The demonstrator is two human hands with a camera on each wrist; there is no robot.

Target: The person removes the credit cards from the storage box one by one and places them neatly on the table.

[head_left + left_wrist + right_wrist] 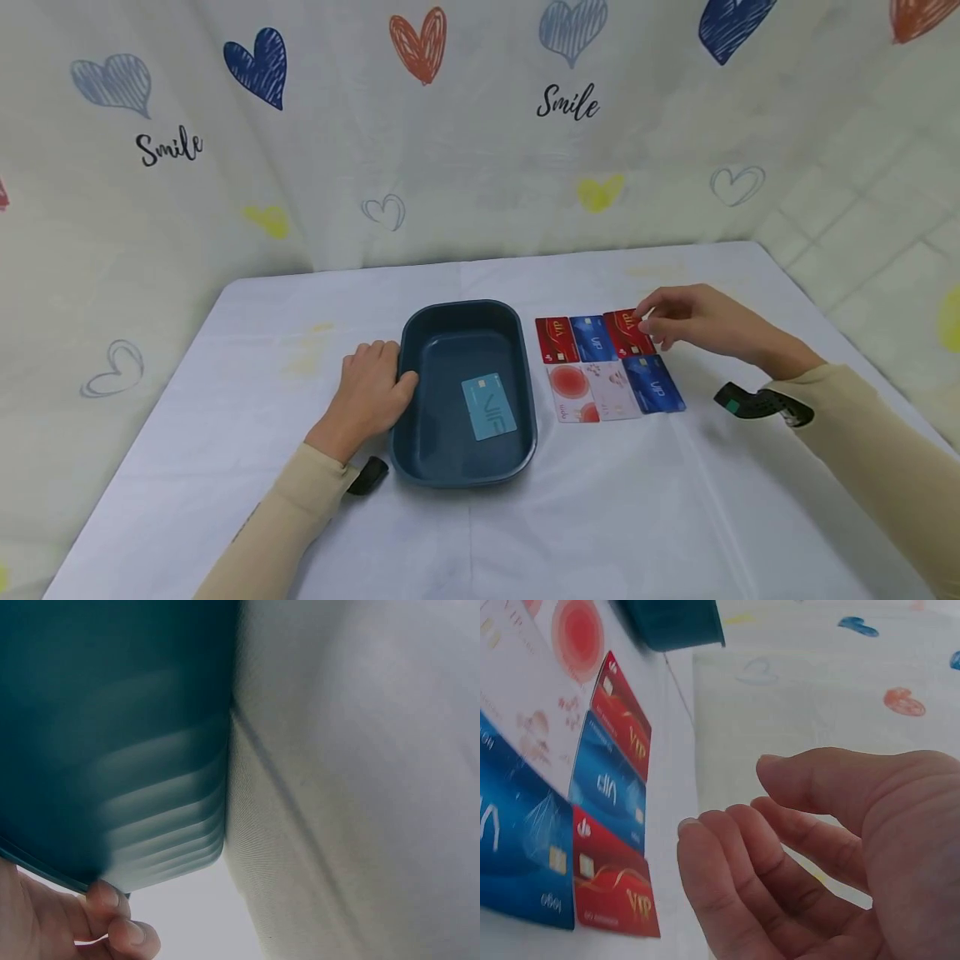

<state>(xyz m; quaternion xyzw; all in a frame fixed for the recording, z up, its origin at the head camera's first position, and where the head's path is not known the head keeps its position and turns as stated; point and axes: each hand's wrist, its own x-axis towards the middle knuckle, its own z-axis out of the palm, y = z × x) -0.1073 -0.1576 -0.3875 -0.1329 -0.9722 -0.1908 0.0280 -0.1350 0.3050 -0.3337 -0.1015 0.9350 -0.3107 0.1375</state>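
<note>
My left hand (366, 396) grips the left rim of a dark teal rectangular tray (528, 392), its thumb over the edge; fingertips show at the rim in the left wrist view. Inside the tray, toward the right, lies a light blue VIP card (489, 407). Just over the far right red VIP card (627, 333) hovers my right hand (693, 321), thumb and fingers parted with nothing between them. That card lies in a back row with a blue card (592, 338) and another red card (557, 340). The front row has a red-circle card (572, 392), a pale floral card (611, 389) and a blue VIP card (654, 384).
A white cloth (600, 517) covers the table. Behind it hangs a pale curtain (480, 150) printed with hearts and lettering. The cards lie close to the tray's right side. A black wrist strap (761, 404) shows at the right sleeve.
</note>
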